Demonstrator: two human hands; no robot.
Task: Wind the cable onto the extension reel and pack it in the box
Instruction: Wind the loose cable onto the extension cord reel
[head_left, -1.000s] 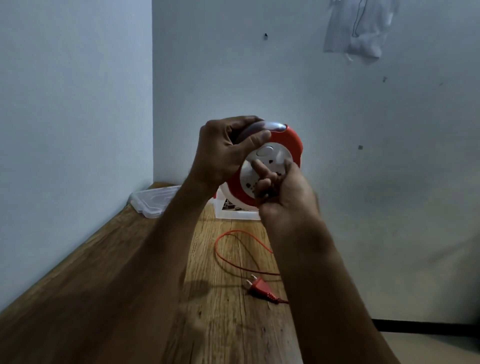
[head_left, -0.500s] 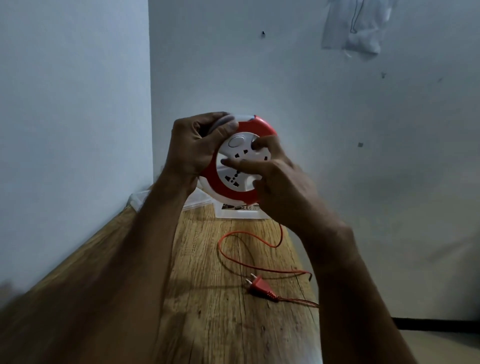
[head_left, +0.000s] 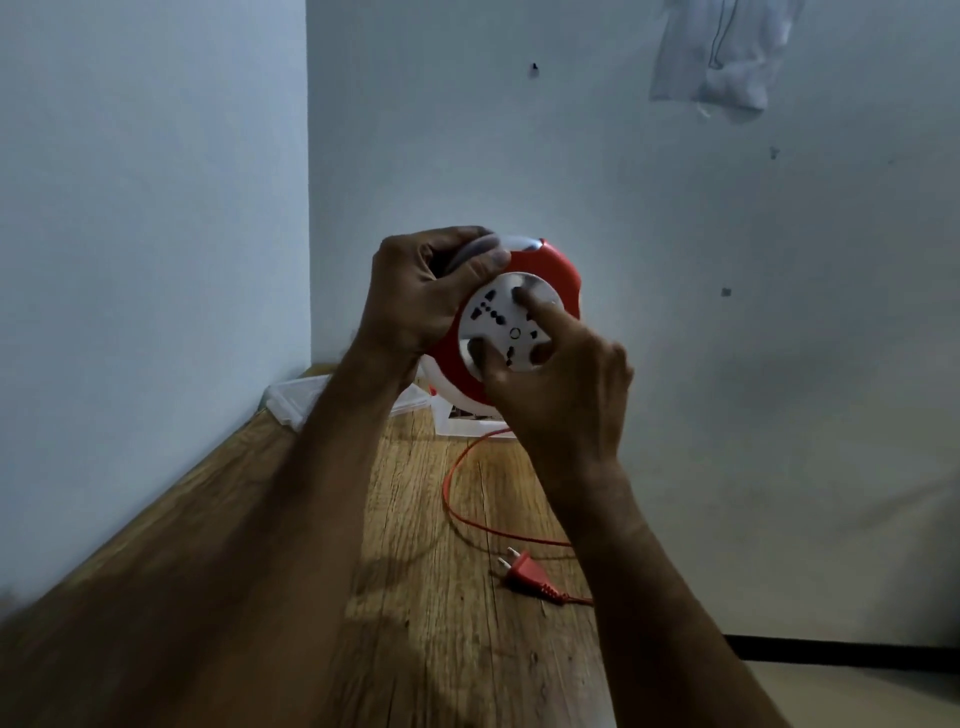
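Left hand (head_left: 415, 296) grips reel (head_left: 556, 270) (right hand (head_left: 561, 395) fingers dial).

I find no text, brand, number or sign that I can read anywhere in my view. The round white socket face (head_left: 508, 328) of the red extension reel (head_left: 550, 270) carries only dark socket holes and a small ring mark at its middle, no lettering. The clear plastic box (head_left: 457, 422) behind it shows a dark printed patch low on its side, but that is too small and blurred for me to make out.
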